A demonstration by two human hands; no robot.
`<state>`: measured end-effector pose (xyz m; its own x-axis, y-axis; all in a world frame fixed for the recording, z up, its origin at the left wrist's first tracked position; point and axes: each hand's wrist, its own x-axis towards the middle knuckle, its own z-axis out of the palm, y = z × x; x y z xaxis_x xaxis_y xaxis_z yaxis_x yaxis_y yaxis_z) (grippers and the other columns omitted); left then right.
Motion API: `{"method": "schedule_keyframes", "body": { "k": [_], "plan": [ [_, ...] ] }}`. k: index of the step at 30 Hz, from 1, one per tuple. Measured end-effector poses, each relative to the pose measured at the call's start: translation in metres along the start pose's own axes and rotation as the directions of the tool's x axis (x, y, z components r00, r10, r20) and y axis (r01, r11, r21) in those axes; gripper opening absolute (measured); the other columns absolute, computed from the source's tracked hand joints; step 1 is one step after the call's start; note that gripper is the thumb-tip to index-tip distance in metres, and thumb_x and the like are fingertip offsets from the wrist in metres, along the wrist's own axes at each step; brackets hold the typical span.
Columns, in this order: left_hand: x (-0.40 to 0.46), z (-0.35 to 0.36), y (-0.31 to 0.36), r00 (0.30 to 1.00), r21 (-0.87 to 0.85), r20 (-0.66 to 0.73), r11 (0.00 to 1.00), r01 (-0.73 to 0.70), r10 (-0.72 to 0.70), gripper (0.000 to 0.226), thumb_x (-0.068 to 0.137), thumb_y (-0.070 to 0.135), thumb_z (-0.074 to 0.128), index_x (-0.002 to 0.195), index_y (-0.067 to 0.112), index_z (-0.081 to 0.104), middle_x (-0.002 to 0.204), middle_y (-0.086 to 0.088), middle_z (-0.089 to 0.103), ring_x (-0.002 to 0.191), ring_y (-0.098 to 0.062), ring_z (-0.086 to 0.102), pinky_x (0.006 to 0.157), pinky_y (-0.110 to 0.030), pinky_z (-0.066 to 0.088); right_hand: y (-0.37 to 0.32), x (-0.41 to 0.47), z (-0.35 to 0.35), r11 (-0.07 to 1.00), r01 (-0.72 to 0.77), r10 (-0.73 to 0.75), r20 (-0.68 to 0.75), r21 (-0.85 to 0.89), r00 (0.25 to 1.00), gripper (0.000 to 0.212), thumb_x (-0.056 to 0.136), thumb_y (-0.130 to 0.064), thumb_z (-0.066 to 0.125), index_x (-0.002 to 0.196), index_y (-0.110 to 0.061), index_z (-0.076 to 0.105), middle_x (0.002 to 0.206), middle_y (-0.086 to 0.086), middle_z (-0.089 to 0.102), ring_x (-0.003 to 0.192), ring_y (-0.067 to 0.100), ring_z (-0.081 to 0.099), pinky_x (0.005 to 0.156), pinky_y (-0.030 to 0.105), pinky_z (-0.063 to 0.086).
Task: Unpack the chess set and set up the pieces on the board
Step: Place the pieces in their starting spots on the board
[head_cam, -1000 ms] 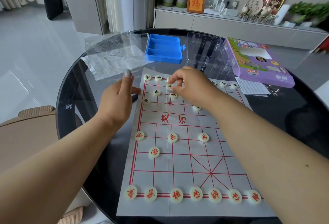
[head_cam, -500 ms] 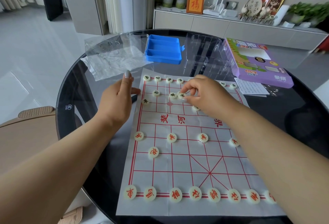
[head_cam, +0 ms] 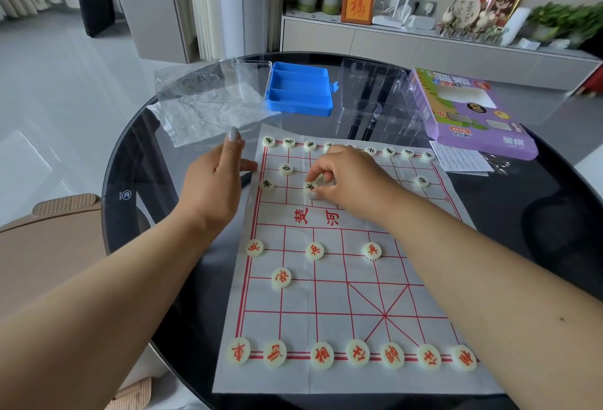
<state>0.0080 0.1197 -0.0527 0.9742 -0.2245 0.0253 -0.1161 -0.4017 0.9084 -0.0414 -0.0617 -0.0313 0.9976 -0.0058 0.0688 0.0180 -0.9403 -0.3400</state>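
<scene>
Both hands reach over a paper chess board (head_cam: 346, 279) lying on a round dark glass desk (head_cam: 522, 214): the left hand (head_cam: 212, 187) rests with straight, relaxed fingers at the board's 10 o'clock edge, while the right hand (head_cam: 346, 178) pinches a black-lettered piece (head_cam: 310, 186) at about 12 o'clock. Red-lettered pieces (head_cam: 357, 351) line the 6 o'clock edge, and an empty blue tray (head_cam: 298, 91) sits beyond the board at 12 o'clock.

Bright, even daylight fills the room, strongest from the far left. The dark glass table (head_cam: 137, 161) catches pale glare along its left rim. Shadows stay soft under both arms. Edges bow with wide-angle distortion, and the far right plants (head_cam: 567, 21) smear slightly.
</scene>
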Motion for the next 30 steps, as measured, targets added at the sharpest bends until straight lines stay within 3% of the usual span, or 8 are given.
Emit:
{"method": "schedule_keyframes", "body": {
  "k": [4, 8, 13, 18, 21, 23, 26, 30],
  "plan": [
    [0.0, 0.0, 0.0, 1.0, -0.012, -0.007, 1.0, 0.001, -0.001, 0.064, 0.096, 0.055, 0.013, 0.137, 0.02, 0.047, 0.121, 0.002, 0.064, 0.111, -0.004, 0.043, 0.088, -0.02, 0.019, 0.011, -0.005, -0.017, 0.999, -0.026, 0.029, -0.068, 0.046, 0.997, 0.026, 0.082, -0.026, 0.071, 0.108, -0.025, 0.067, 0.083, -0.013, 0.043, 0.083, 0.011, 0.05, 0.072, 0.021, 0.038],
    [-0.001, 0.001, 0.001, 1.0, -0.023, -0.005, 1.0, 0.003, -0.003, 0.063, 0.097, 0.054, 0.013, 0.138, 0.019, 0.047, 0.123, 0.002, 0.063, 0.104, 0.0, 0.041, 0.085, -0.016, 0.02, 0.047, -0.018, -0.052, 0.989, -0.119, 0.135, -0.195, 0.09, 0.972, 0.013, 0.079, -0.024, 0.074, 0.089, -0.031, 0.068, 0.082, -0.007, 0.048, 0.071, 0.009, 0.048, 0.058, 0.018, 0.035],
    [-0.001, 0.001, 0.001, 1.0, -0.027, -0.016, 1.0, -0.001, 0.001, 0.063, 0.096, 0.055, 0.013, 0.136, 0.02, 0.048, 0.122, 0.001, 0.063, 0.103, 0.0, 0.039, 0.086, -0.017, 0.02, 0.059, -0.033, -0.04, 0.988, -0.151, 0.151, 0.001, 0.03, 0.989, 0.017, 0.075, -0.026, 0.078, 0.086, -0.034, 0.067, 0.083, -0.005, 0.05, 0.073, 0.012, 0.05, 0.063, 0.024, 0.04],
    [0.001, 0.001, -0.001, 1.0, -0.021, -0.027, 1.0, 0.001, -0.002, 0.063, 0.097, 0.055, 0.014, 0.135, 0.02, 0.049, 0.119, 0.001, 0.064, 0.103, 0.001, 0.04, 0.078, -0.003, 0.021, 0.053, -0.03, -0.025, 0.991, -0.133, 0.133, 0.024, -0.02, 0.991, 0.02, 0.076, -0.034, 0.076, 0.093, -0.029, 0.069, 0.08, -0.009, 0.045, 0.072, 0.009, 0.044, 0.06, 0.021, 0.035],
    [0.0, 0.001, 0.0, 0.999, -0.011, -0.03, 1.0, -0.016, 0.016, 0.064, 0.096, 0.055, 0.013, 0.136, 0.019, 0.048, 0.12, 0.001, 0.065, 0.107, -0.002, 0.041, 0.088, -0.017, 0.019, 0.052, -0.027, -0.023, 0.989, -0.146, 0.146, 0.012, -0.007, 0.989, 0.017, 0.077, -0.034, 0.075, 0.091, -0.027, 0.069, 0.08, -0.009, 0.046, 0.074, 0.011, 0.046, 0.061, 0.024, 0.037],
    [-0.001, 0.001, 0.001, 1.0, -0.018, -0.027, 1.0, -0.013, 0.012, 0.064, 0.096, 0.054, 0.013, 0.136, 0.019, 0.048, 0.12, 0.001, 0.064, 0.105, -0.001, 0.039, 0.087, -0.018, 0.02, 0.051, -0.025, -0.022, 0.989, -0.147, 0.147, 0.006, -0.008, 0.989, 0.015, 0.077, -0.034, 0.075, 0.089, -0.028, 0.068, 0.08, -0.009, 0.047, 0.077, 0.013, 0.046, 0.063, 0.025, 0.037],
    [0.0, 0.001, 0.001, 1.0, -0.031, -0.027, 1.0, -0.005, 0.004, 0.063, 0.097, 0.053, 0.013, 0.136, 0.018, 0.048, 0.122, 0.0, 0.063, 0.102, 0.0, 0.039, 0.082, -0.008, 0.021, 0.05, -0.023, -0.022, 0.99, -0.138, 0.138, 0.022, -0.009, 0.99, 0.017, 0.077, -0.035, 0.075, 0.09, -0.029, 0.067, 0.081, -0.007, 0.048, 0.078, 0.013, 0.047, 0.064, 0.025, 0.038],
    [-0.001, 0.002, 0.001, 1.0, -0.04, -0.014, 0.999, -0.004, 0.004, 0.063, 0.098, 0.05, 0.014, 0.137, 0.014, 0.048, 0.122, -0.003, 0.063, 0.102, -0.002, 0.04, 0.06, 0.011, 0.017, 0.047, -0.014, -0.027, 0.992, -0.124, 0.124, -0.009, 0.028, 0.992, 0.018, 0.081, -0.03, 0.072, 0.098, -0.026, 0.067, 0.083, -0.004, 0.049, 0.079, 0.016, 0.052, 0.067, 0.026, 0.041]
  ]
}}
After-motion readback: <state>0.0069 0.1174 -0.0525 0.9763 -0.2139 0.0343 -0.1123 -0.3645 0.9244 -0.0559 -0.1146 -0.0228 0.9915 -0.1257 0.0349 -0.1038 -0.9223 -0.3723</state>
